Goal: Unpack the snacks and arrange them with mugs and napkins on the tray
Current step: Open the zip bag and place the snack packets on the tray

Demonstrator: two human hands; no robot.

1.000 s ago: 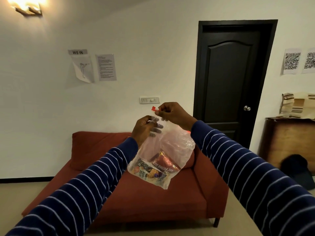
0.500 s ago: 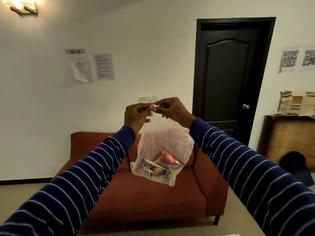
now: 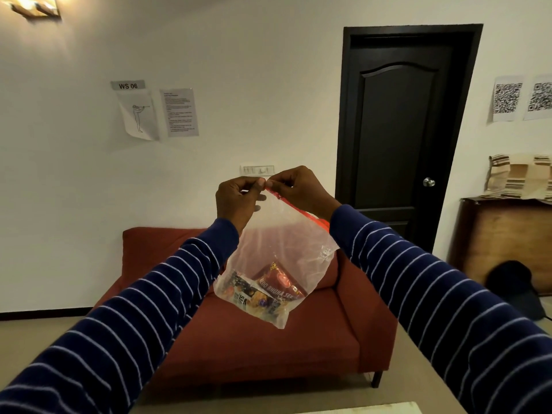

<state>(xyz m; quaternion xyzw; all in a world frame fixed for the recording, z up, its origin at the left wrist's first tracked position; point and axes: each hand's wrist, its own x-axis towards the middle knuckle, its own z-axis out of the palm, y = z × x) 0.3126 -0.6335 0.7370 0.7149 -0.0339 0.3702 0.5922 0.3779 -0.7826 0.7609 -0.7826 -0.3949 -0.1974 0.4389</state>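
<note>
A clear plastic zip bag [image 3: 280, 246] with a red seal strip hangs in the air in front of me. At its bottom lie a red snack packet [image 3: 282, 282] and a dark snack packet [image 3: 251, 295]. My left hand [image 3: 237, 200] and my right hand [image 3: 294, 188] both pinch the bag's top edge, fingertips almost touching each other. No tray, mugs or napkins are in view.
A red sofa [image 3: 239, 339] stands below and behind the bag. A dark door [image 3: 397, 135] is at the right, with a wooden cabinet [image 3: 507, 243] and a black bag [image 3: 513, 282] on the floor further right. A pale surface edge [image 3: 373, 409] shows at the bottom.
Both hands rose with the bag and came together at its top edge. The bag now hangs straighter, with the red seal strip showing under my right hand.
</note>
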